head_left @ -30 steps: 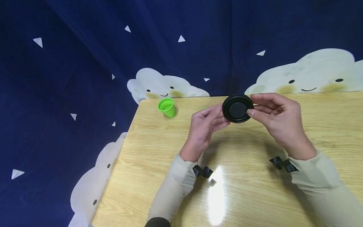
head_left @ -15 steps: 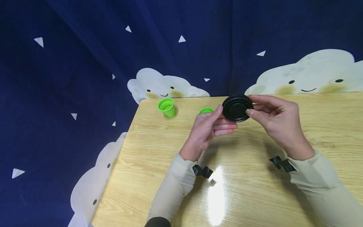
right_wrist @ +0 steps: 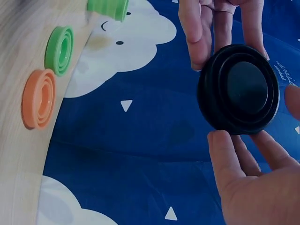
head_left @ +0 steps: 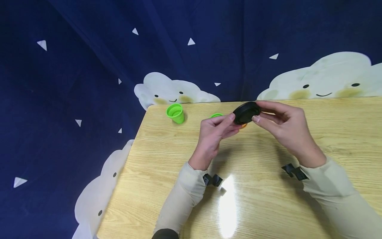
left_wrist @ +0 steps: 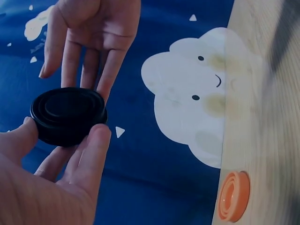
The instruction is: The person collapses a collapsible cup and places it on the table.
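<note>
Both hands hold a flattened black collapsible cup, a ringed disc, raised above the table. My left hand grips its left side; in the left wrist view, thumb and fingers span the cup. My right hand is at its right side. The head view has the right thumb over the cup's face and the fingers at its upper edge. From the right wrist, fingertips touch the cup's rim, while the thumb appears slightly off it. Part of the cup's back is hidden.
An extended green cup stands at the table's back left. Flattened green and orange collapsible cups lie beyond the hands, mostly hidden in the head view. A dark blue cloth with clouds hangs behind the table.
The black cup has tilted, its face now seen more edge-on, and shifted slightly left. The right hand moved left with it. The flattened green cup came into view, then was partly covered again.
</note>
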The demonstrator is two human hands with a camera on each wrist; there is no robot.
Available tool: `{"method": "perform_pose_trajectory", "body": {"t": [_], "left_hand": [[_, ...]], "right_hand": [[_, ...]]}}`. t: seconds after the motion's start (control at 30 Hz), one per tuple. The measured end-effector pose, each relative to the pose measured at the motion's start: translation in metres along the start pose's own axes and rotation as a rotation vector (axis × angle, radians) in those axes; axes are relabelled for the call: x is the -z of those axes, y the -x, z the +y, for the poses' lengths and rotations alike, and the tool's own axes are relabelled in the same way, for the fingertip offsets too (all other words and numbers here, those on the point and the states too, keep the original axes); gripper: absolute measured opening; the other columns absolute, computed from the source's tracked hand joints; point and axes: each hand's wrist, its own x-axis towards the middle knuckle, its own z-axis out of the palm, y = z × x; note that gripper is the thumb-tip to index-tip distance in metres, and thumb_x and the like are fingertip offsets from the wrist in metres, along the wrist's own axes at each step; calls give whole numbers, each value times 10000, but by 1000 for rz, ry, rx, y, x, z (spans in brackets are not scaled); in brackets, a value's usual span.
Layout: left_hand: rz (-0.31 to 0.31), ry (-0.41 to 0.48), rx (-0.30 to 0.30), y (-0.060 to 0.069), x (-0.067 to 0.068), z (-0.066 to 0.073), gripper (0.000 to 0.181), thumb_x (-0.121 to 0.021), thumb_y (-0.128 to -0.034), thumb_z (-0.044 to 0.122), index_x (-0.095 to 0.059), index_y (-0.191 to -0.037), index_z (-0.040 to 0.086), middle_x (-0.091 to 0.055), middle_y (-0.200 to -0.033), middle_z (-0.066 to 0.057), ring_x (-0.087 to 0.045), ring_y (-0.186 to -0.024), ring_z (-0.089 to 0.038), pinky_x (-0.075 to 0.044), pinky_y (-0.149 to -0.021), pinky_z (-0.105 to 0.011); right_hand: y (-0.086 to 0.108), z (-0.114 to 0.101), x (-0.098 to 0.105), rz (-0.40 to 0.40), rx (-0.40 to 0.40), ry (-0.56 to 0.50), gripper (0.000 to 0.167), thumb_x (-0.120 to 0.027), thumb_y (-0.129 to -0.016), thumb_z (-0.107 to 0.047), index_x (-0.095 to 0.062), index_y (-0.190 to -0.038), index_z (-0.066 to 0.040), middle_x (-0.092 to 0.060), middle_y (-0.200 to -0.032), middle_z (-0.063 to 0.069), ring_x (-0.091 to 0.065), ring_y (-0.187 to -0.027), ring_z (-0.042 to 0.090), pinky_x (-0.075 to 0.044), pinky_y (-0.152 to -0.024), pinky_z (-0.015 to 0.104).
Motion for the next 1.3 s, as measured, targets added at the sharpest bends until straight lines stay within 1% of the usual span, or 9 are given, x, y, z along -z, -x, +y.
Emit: {"method": "perform_pose_trajectory", "body": {"t": [0.1,0.2,0.33,0.47,0.6,0.77,1.03,1.23,1.3], "left_hand": [[27,-8,-45,0,3,0,241,-731,-923,38,-714,-1109,-114,-735,-970,-215,-743,-834,-263,-598,-811,-442],[58,-10,-78,-1,5,0,243,-743,-888,-32,-710,-1110,-123,-730,-1004,-215,-738,-830,-228,-599,-807,-412],[96,-80,-120,-1,8,1,265,-775,-839,-67,-731,-1099,-91,-735,-1021,-191,-729,-877,-206,-602,-812,-359],[120,-142,-143,-1,10,2,312,-808,-795,-87,-742,-1100,-66,-743,-1031,-156,-725,-952,-251,-597,-833,-355],[118,-170,-147,2,13,5,355,-819,-779,-95,-728,-1122,-78,-745,-1027,-154,-727,-958,-271,-597,-833,-363],[118,-269,-187,4,17,9,392,-866,-752,-34,-748,-1126,-28,-748,-1036,-119,-722,-940,-237,-606,-802,-354],[140,-451,-270,2,24,19,448,-901,-713,-12,-751,-1135,-8,-746,-1085,-63,-708,-1000,-174,-574,-877,-311],[165,-478,-276,-2,32,23,485,-897,-709,-30,-728,-1164,-33,-728,-1132,-114,-701,-1034,-180,-568,-902,-345],[172,-488,-270,-4,35,23,493,-892,-705,-45,-719,-1166,-49,-717,-1153,-137,-696,-1049,-190,-566,-906,-351]], "right_hand": [[-1,2,-1,-2,14,22,398,-746,-798,175,-676,-1186,119,-683,-1170,164,-682,-1034,194,-544,-895,275],[-1,3,-2,1,-3,14,408,-762,-788,167,-682,-1184,109,-682,-1175,174,-685,-1033,186,-539,-903,282],[-2,4,-2,-3,-52,-3,426,-783,-784,146,-673,-1194,115,-700,-1181,139,-707,-1009,168,-545,-877,265],[-3,6,-3,-15,-103,7,432,-798,-783,125,-659,-1191,137,-705,-1184,123,-717,-992,160,-553,-846,254],[-4,8,-4,-20,-163,86,487,-828,-781,71,-647,-1232,102,-691,-1192,124,-710,-1000,139,-560,-827,236],[-8,9,-8,-50,-214,194,577,-863,-769,14,-629,-1296,32,-651,-1251,148,-696,-1025,121,-562,-841,236],[-17,14,-18,-97,-218,252,614,-908,-738,-69,-642,-1288,-5,-648,-1272,121,-680,-1090,178,-552,-871,230],[-30,20,-28,-137,-216,255,639,-910,-735,-65,-628,-1304,5,-641,-1292,124,-654,-1145,249,-553,-865,224],[-35,25,-33,-151,-219,287,643,-907,-737,-60,-625,-1312,2,-633,-1300,126,-649,-1153,256,-547,-867,209]]}}
